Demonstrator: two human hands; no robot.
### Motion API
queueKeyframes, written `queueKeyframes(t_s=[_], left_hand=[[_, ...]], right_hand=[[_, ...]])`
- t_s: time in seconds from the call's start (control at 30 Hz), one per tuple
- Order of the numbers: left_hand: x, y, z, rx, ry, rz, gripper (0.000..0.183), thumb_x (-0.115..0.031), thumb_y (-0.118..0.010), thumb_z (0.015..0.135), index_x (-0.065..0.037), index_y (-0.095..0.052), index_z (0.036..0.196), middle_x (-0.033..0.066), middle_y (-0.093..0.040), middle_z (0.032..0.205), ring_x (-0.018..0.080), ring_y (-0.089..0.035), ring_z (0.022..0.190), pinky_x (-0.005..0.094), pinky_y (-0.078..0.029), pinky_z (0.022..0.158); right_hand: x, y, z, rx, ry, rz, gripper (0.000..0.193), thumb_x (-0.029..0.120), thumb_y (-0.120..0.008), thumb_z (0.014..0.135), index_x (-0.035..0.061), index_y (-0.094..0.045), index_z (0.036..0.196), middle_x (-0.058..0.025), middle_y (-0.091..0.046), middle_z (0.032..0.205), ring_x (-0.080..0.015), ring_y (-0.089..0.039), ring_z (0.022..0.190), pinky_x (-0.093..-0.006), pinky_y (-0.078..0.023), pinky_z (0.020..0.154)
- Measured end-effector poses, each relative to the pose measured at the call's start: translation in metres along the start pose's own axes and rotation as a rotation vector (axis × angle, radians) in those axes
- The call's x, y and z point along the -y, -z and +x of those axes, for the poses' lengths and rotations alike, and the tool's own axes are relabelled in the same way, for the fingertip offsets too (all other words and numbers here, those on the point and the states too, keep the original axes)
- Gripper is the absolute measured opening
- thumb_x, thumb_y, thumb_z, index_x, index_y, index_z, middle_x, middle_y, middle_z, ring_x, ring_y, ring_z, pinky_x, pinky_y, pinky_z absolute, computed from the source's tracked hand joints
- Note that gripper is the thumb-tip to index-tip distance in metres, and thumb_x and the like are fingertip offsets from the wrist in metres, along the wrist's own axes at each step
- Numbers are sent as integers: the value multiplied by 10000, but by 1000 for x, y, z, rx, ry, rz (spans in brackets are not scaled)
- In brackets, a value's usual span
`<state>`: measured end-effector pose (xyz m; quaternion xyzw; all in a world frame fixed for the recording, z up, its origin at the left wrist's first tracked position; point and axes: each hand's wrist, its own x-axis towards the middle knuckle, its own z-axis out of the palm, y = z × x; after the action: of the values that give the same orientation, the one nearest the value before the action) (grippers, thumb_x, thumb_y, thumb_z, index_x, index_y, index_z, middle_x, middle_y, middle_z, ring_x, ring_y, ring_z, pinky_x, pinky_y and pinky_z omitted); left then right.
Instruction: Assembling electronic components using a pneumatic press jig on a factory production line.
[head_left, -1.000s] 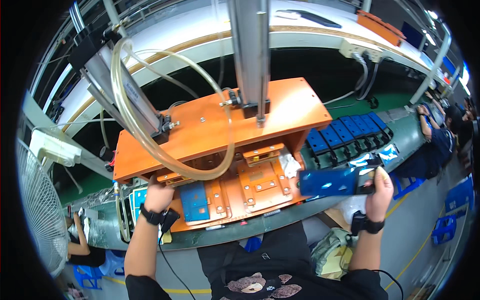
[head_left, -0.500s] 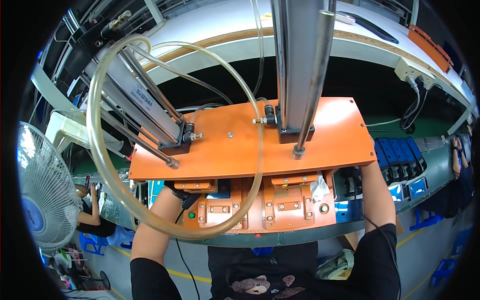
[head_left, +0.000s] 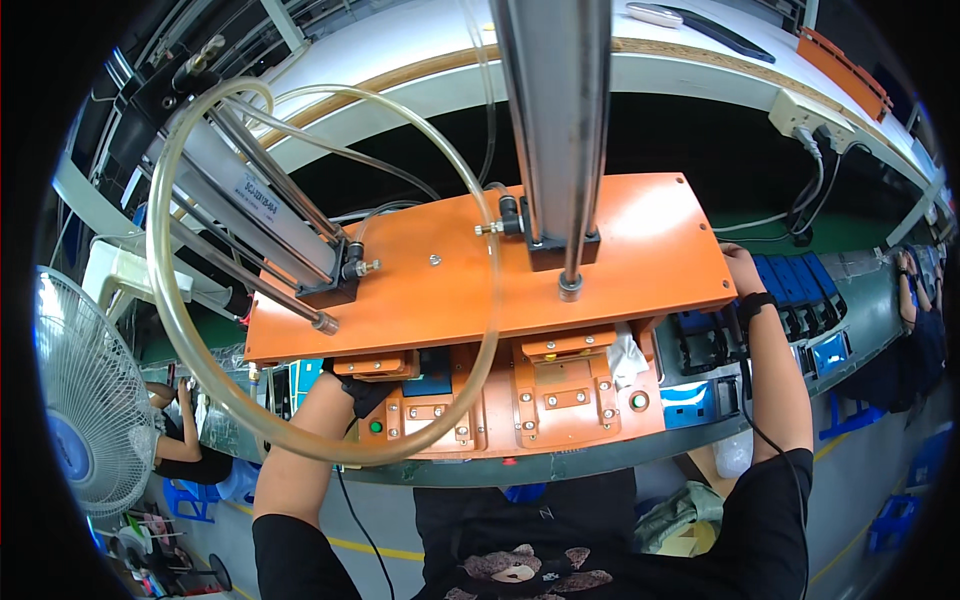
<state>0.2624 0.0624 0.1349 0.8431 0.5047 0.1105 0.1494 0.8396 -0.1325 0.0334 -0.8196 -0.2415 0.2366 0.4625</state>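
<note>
An orange press machine point(head_left: 590, 290) with two upright air cylinders stands before me. My left hand point(head_left: 345, 385) reaches under the left part of its top plate, black wristband showing. Its fingers are hidden. Nearest to it is a dark blue flat piece point(head_left: 430, 372) at the left orange fixture point(head_left: 430, 412). Just past the plate's right end is my right hand point(head_left: 741, 268), fingers curled, with a black band and a cable at its wrist. Whatever it may hold cannot be made out. Black frames point(head_left: 700, 340) lie on the bench near that forearm.
A clear hose point(head_left: 165, 290) loops over the machine's left side. Blue-and-black casings point(head_left: 800, 285) stand in a row at the right, near a blue panel point(head_left: 690, 403). A fan point(head_left: 90, 390) stands at the left. A power strip point(head_left: 808, 118) hangs on the back table.
My right hand has come out from behind the plate's right end and now shows above the black frames. The view has shifted slightly; my left hand stays under the plate.
</note>
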Motion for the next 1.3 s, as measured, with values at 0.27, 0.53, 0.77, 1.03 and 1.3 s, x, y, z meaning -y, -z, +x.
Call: queueKeyframes(t_s=[0.27,0.53,0.77,1.03,1.3], left_hand=[[-17,-12,-16,-35,47,-29,263,-90,-520,981,27,-592,1205,107,-637,1167,186,-599,1018,301,-481,893],[-12,-10,-38,-91,109,-40,270,-65,-525,975,38,-584,1217,118,-631,1186,195,-601,1026,310,-483,901],[13,-9,-64,-45,71,-97,279,-44,-529,970,48,-577,1228,128,-625,1202,203,-603,1033,317,-484,908],[316,21,-115,130,-213,-203,290,-20,-534,964,59,-568,1241,139,-618,1221,212,-605,1041,326,-486,916],[26,23,-67,11,96,-466,283,16,-512,965,79,-551,1238,150,-626,1189,229,-593,1055,343,-461,957]], right_hand=[[-9,48,-54,-96,-15,99,255,276,-650,927,54,-659,1052,-27,-680,870,-89,-607,623,-228,-463,559],[-5,47,-84,-97,98,177,268,262,-662,932,38,-658,1078,-24,-683,880,-76,-603,633,-204,-455,579],[-7,71,-86,-94,117,163,260,265,-663,930,37,-687,1053,-23,-680,882,-77,-612,704,-218,-477,614],[-44,128,28,-483,25,-349,467,320,-722,818,26,-658,1175,-207,-667,1125,-323,-635,1078,-383,-495,950],[-32,160,82,-504,-340,-764,724,441,-770,770,236,-505,1412,-121,-419,1487,-358,-389,1358,-507,-382,1060]])
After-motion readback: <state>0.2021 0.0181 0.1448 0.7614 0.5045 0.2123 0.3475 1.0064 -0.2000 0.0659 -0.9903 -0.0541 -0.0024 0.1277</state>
